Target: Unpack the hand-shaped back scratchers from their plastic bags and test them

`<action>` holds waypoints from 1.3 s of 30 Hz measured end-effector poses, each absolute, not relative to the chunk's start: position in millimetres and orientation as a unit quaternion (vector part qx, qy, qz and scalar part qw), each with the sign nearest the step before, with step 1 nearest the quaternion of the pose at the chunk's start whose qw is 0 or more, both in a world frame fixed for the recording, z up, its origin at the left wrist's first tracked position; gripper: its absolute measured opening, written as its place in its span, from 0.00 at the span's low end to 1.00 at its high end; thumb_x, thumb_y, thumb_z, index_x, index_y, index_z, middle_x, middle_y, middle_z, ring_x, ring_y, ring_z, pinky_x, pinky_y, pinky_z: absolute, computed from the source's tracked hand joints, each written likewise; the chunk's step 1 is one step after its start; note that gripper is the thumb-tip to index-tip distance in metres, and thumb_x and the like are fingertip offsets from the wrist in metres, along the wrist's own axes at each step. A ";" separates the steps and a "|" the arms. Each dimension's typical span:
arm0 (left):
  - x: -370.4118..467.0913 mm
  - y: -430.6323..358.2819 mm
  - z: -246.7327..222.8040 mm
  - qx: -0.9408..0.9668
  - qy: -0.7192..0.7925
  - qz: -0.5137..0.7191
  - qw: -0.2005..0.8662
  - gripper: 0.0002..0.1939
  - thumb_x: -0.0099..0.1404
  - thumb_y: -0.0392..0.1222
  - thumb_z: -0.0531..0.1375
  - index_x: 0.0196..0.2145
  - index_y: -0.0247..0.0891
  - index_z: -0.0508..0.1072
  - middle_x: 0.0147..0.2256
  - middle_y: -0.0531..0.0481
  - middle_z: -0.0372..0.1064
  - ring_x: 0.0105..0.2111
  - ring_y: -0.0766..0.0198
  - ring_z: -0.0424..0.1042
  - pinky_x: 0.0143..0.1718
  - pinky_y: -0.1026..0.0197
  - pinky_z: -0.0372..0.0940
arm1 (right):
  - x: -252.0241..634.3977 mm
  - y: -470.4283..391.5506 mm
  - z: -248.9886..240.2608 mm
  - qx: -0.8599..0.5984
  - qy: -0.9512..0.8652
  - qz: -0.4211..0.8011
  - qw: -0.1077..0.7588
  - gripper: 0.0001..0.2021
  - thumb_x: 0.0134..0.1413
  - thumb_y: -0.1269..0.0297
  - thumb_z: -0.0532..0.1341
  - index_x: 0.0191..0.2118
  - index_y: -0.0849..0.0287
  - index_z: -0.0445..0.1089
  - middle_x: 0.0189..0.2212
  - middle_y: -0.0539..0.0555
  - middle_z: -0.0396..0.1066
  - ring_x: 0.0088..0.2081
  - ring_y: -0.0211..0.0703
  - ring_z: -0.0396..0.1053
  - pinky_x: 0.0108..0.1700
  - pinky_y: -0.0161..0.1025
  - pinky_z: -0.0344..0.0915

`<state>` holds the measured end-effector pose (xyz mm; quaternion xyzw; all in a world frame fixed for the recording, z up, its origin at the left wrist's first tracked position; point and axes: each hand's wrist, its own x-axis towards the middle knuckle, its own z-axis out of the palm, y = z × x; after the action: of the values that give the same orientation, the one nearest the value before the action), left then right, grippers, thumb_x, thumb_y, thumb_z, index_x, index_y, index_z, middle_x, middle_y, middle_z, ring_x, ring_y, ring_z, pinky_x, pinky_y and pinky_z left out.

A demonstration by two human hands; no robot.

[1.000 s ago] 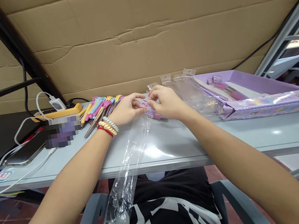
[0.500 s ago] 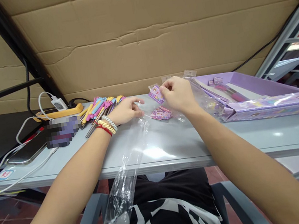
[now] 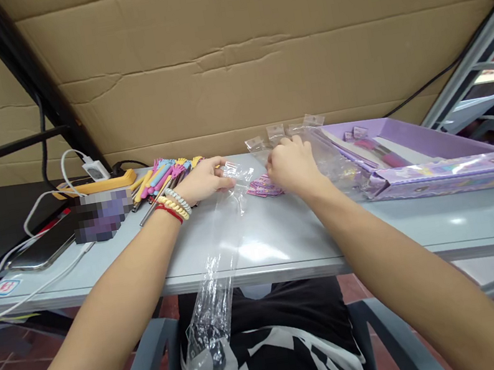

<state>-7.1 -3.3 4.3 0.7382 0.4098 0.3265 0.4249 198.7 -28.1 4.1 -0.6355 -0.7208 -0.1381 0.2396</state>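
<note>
My left hand [image 3: 206,180] has its thumb and fingers closed on the top end of a long clear plastic bag [image 3: 224,233]. The bag runs across the table and hangs over the front edge onto my lap. My right hand [image 3: 291,165] is closed, fingers curled down over clear bags with hang tabs [image 3: 276,132]; what it grips is hidden. Just left of its fingertips lies a small pile of purple printed cards [image 3: 262,187]. Behind my left hand sits a heap of colourful hand-topped sticks [image 3: 165,179] with metal shafts.
An open purple box [image 3: 454,175] holding pink and purple items stands at the right. Phones [image 3: 43,244] with white cables [image 3: 53,301] and a yellow power strip [image 3: 109,183] lie at the left. A cardboard wall [image 3: 225,56] rises behind the table.
My right hand has moved slightly left and down, and the purple card pack at its fingertips has gone from sight. My left fingers have closed on the bag, whose top now shows more plainly.
</note>
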 end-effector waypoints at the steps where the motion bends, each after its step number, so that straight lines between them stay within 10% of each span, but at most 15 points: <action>1: -6.6 -4.2 5.0 0.736 0.414 0.328 0.423 0.15 0.52 0.32 0.68 0.36 0.37 0.69 0.23 0.54 0.70 0.24 0.66 0.70 0.29 0.62 0.61 | 199.6 -27.7 4.9 -0.627 -0.717 -0.147 0.267 0.08 0.51 0.73 0.59 0.31 0.66 0.77 0.39 0.70 0.72 0.49 0.66 0.65 0.47 0.59 0.62; 8: -2.3 -11.5 9.0 0.705 0.399 0.365 0.459 0.13 0.53 0.30 0.67 0.35 0.36 0.69 0.23 0.56 0.69 0.24 0.69 0.68 0.32 0.61 0.64 | 189.1 -38.0 14.4 -0.523 -0.723 0.130 0.433 0.16 0.57 0.51 0.59 0.34 0.61 0.73 0.33 0.57 0.75 0.35 0.45 0.70 0.40 0.44 0.65; 12: -2.9 -12.5 8.0 0.720 0.371 0.349 0.472 0.16 0.54 0.32 0.67 0.40 0.36 0.70 0.23 0.55 0.69 0.25 0.68 0.69 0.33 0.60 0.65 | 182.8 -42.9 13.2 -0.475 -0.712 0.271 0.440 0.23 0.48 0.57 0.66 0.49 0.61 0.67 0.28 0.51 0.74 0.28 0.38 0.67 0.32 0.39 0.63; 21: -1.9 -13.6 8.5 0.715 0.365 0.358 0.477 0.10 0.54 0.34 0.66 0.35 0.35 0.73 0.24 0.54 0.68 0.26 0.69 0.68 0.32 0.62 0.65 | 181.5 -41.8 7.1 -0.462 -0.739 0.186 0.453 0.20 0.49 0.65 0.62 0.50 0.61 0.65 0.29 0.51 0.74 0.28 0.38 0.69 0.35 0.40 0.65; 28: -0.4 -3.9 9.2 0.596 0.426 0.544 0.409 0.04 0.50 0.31 0.61 0.22 0.35 0.70 0.21 0.54 0.65 0.20 0.71 0.62 0.22 0.65 0.57 | 179.7 -49.5 9.7 -0.497 -0.732 0.235 0.402 0.37 0.50 0.46 0.63 0.61 0.60 0.56 0.45 0.60 0.74 0.28 0.40 0.71 0.33 0.42 0.67; 39: -15.7 11.1 17.6 0.407 0.528 0.683 0.298 0.06 0.54 0.30 0.56 0.25 0.39 0.63 0.19 0.57 0.60 0.19 0.68 0.64 0.21 0.64 0.63 | 177.0 -58.5 9.3 -0.450 -0.834 0.159 0.275 0.49 0.40 0.52 0.70 0.67 0.61 0.52 0.56 0.65 0.66 0.48 0.53 0.69 0.44 0.44 0.66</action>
<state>-15.7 11.1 17.6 0.4067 0.5284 0.6831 0.2979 177.0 -58.5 9.3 -0.4504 -0.8344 0.1592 0.2749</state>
